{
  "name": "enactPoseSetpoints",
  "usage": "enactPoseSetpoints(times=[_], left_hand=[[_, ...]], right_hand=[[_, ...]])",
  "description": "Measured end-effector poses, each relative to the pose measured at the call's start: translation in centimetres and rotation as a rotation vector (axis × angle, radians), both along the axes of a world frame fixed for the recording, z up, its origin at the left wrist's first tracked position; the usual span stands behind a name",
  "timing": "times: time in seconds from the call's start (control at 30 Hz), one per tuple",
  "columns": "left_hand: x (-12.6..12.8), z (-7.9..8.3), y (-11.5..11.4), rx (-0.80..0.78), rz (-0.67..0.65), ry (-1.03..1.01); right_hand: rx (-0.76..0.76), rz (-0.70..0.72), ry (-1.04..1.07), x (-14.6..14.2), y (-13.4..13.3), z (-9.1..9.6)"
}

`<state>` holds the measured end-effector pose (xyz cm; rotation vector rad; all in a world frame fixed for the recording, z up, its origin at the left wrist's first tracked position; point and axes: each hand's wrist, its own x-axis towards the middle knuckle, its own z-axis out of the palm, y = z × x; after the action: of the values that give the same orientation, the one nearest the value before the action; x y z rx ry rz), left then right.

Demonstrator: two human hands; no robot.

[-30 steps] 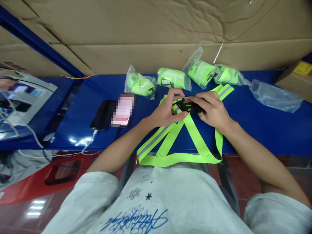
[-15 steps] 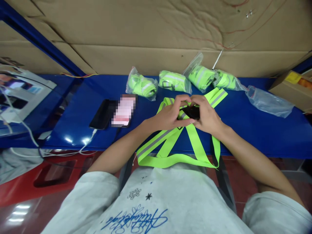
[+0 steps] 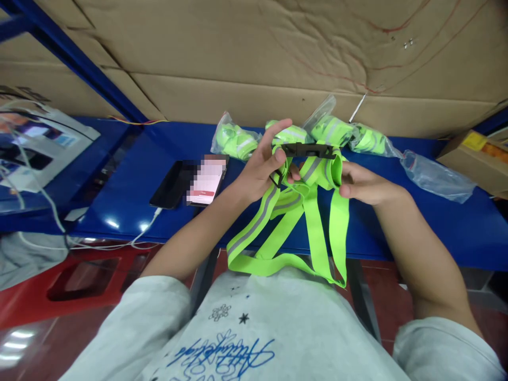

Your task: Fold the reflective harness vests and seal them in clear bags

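A neon-yellow reflective vest (image 3: 315, 227) made of elastic straps with grey stripes hangs between my hands, its lower loops drooping over the table's front edge toward my shirt. Its black buckle (image 3: 309, 151) is fastened and spans the gap between the hands. My left hand (image 3: 266, 164) grips the straps beside the buckle's left end, thumb bent and index finger raised. On the other side my right hand (image 3: 363, 182) pinches the strap below the buckle's right end. Some of its fingers are hidden behind the webbing.
Behind the hands lie several bagged vests (image 3: 237, 140) and a flat clear plastic bag (image 3: 436, 174). Two phones, one dark (image 3: 170, 185) and one lit (image 3: 208, 182), rest left on the blue table (image 3: 123, 185). A cardboard box (image 3: 472, 159) stands right; cables (image 3: 145, 230) run left.
Both hands were close together over the black buckle; now they have spread apart, lifting the straps, and the joined buckle shows between them. The view has shifted slightly.
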<state>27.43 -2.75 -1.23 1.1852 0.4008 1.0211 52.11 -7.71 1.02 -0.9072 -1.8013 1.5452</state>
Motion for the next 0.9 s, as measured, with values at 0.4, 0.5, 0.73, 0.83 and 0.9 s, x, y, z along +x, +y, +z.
enactPoseSetpoints(times=[0.4, 0.5, 0.73, 0.83, 0.9], left_hand=[[0.0, 0.2, 0.0, -0.189, -0.089, -0.018], [0.1, 0.1, -0.5, -0.205, -0.098, -0.009], [-0.1, -0.1, -0.7, -0.071, -0.271, 0.13], [0.0, -0.4, -0.7, -0.013, -0.158, 0.188], [0.2, -0.6, -0.8, -0.012, -0.125, 0.217]], right_hand=[[-0.164, 0.095, 0.403, -1.7, 0.3, -3.0], [-0.19, 0.052, 0.375, -1.8, -0.1, -2.6], [-0.326, 0.043, 0.418, -1.8, -1.1, -1.6], [-0.359, 0.063, 0.412, -1.7, -1.3, -1.5], [-0.288, -0.012, 0.377, -1.8, -1.4, -1.5]])
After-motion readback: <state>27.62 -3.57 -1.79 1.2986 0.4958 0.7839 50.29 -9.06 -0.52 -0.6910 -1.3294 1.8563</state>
